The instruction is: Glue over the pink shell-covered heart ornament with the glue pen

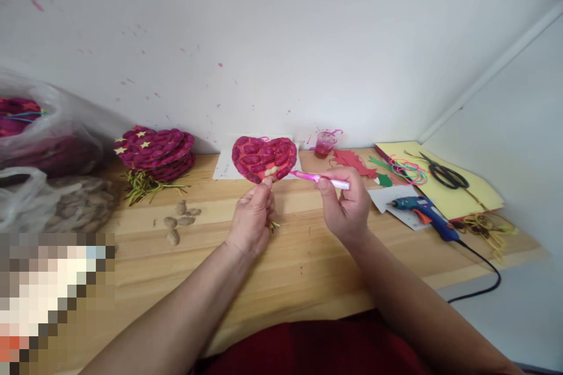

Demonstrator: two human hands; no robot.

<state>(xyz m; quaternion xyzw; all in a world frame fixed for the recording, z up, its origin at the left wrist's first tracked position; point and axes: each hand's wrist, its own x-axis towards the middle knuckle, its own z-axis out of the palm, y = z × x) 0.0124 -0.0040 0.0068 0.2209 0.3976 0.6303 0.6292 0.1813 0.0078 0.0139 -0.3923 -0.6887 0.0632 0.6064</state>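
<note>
A red heart-shaped craft piece (pixel 264 159) is covered with peanuts painted magenta. A pair of unpainted, pale peanut bumps (pixel 271 171) shows near its lower tip. My left hand (pixel 251 216) pinches the heart at that bottom point, tilting its face toward me; some yellow-green strands poke out below the fingers. In my right hand (pixel 347 202) is a white-handled paintbrush (pixel 323 179), its pink-stained bristles at the heart's lower right edge. I cannot tell whether the bristles touch it. A clear cup (pixel 324 145) of pink paint stands behind the brush.
Finished-looking magenta hearts (pixel 158 153) are stacked at left, near several loose peanuts (pixel 182 219) and a plastic bag (pixel 79 205) of peanuts. Right of my hand lie red paper cutouts (pixel 354 162), a blue glue gun (pixel 424 213) with its cord, scissors (pixel 446 175) and yellow paper (pixel 472 199).
</note>
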